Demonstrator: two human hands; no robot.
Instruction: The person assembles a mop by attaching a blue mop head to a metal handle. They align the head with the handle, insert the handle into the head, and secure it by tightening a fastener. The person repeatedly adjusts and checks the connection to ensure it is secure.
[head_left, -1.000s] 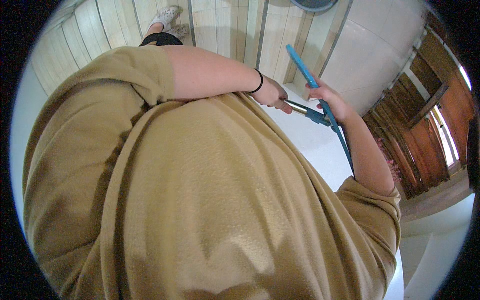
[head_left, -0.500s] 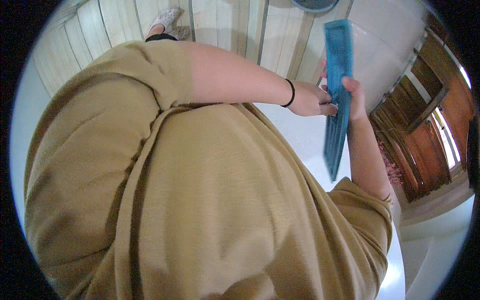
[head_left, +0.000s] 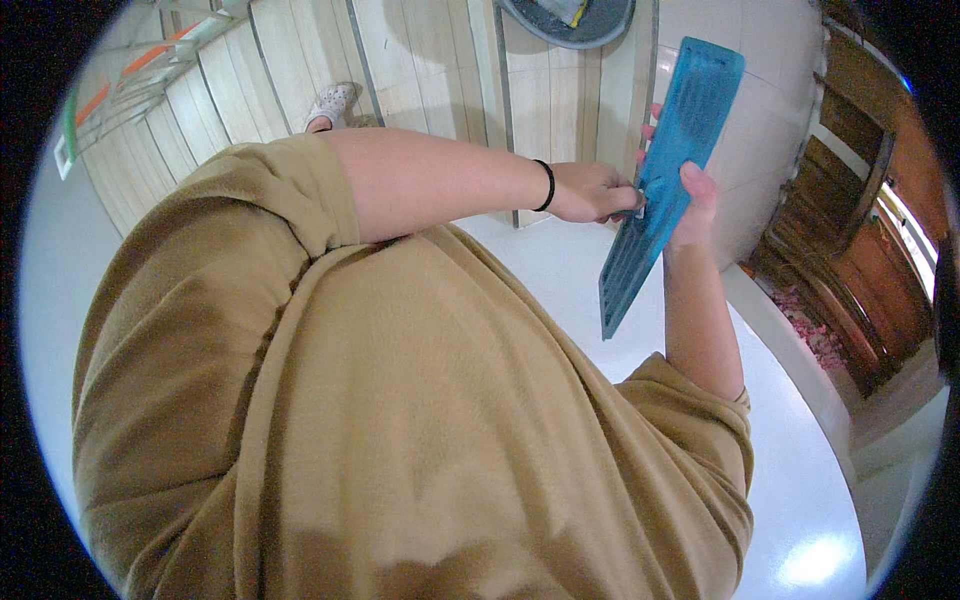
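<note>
My right hand (head_left: 697,200) grips a long, flat, ribbed blue plastic plate (head_left: 683,125), thumb on its near face and fingertips showing past its left edge. The plate is tilted, top end leaning right and lower end pointing down to the left. From the left, my left hand (head_left: 595,193), a black band on its wrist, reaches to the plate's middle. Its fingers are pinched together at a small pale bit there. What they hold is too small to make out.
A grey basin (head_left: 570,38) with a yellow-and-dark item in it stands on the light plank floor (head_left: 430,70). At the upper left is a rack (head_left: 150,60) with orange and green parts. Brown wooden furniture (head_left: 860,290) is on the right. A foot in a pale, speckled shoe (head_left: 332,103) shows at the top left.
The blue plate has tilted, its lower end swinging left and its face turning more toward view. My left hand has drawn slightly left. The basin shows more and the rack has come into view.
</note>
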